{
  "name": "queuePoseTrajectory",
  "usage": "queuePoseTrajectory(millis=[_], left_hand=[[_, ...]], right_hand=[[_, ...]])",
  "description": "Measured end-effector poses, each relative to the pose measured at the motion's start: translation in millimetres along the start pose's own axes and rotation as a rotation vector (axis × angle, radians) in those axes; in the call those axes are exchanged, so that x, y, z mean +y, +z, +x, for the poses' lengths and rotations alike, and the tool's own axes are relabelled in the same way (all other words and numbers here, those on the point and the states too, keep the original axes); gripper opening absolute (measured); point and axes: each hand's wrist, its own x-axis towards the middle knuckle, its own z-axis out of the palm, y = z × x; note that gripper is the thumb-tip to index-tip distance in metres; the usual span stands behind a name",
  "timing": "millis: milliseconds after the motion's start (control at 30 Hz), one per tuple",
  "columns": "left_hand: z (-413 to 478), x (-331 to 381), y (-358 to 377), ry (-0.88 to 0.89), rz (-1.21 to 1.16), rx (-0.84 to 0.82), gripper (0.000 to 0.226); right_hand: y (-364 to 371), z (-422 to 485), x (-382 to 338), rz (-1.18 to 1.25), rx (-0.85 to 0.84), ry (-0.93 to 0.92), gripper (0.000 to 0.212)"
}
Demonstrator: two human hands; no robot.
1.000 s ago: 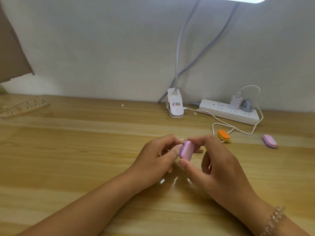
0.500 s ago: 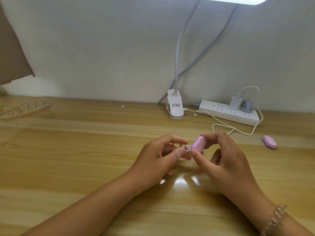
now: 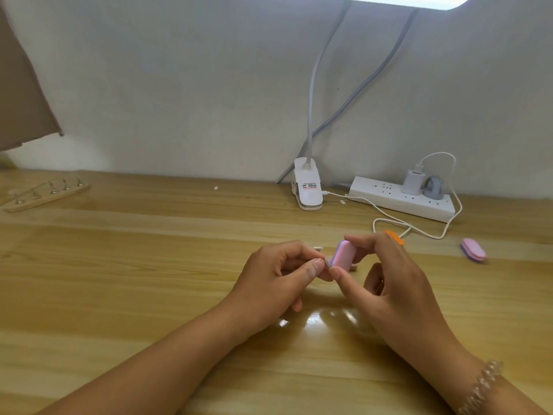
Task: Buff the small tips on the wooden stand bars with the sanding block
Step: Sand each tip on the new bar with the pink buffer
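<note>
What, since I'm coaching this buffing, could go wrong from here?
The sanding block, pinched by the right hand, works right beside the thumb of the left hand, so it may scrape skin. The piece that the left hand pinches is almost hidden, so it could slip free.

Pale grey wall [image 3: 179, 85] behind light wooden table [image 3: 119, 280]. Bright lamp panel [image 3: 404, 0] at top edge; its white clip base [image 3: 308, 190] stands beside a white power strip [image 3: 398, 199]. Brown cloth [image 3: 21, 100] hangs upper left.
</note>
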Motion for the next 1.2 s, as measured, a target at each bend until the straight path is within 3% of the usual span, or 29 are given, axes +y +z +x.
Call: queuePoseTrajectory(millis=[167,300,433,567,933,1200], left_hand=[[1.3,-0.6,0.2,-0.011,-0.005,0.030,0.011],[2.4,-2.8,-1.3,-0.018,0.020,0.042,0.012],[1.4,-1.3,-0.2,-0.010,0.013,-0.009,0.014],[1.9,-4.9,-1.0,-0.024,0.029,0.013,0.015],[1.3,-0.4,-0.1,-0.009,0.036,0.004,0.011],[1.3,-2.5,0.7,-0.020,0.046,-0.012,0.007]], right_hand=[[-2.7,2.6,1.6,0.133,0.013,0.068,0.029],[0.2,-1.5,-5.5,0.037,-0.074,-0.047,0.029],[-2.1,1.5,-2.7,0.086,0.013,0.038,0.037],[0.7,-1.9,-8.2,-0.012,-0.039,-0.042,0.029],[-4.8,3.4,0.3,0.195,0.089,0.134,0.021],[0.1,-0.6,-5.7,0.076,-0.079,0.024,0.036]])
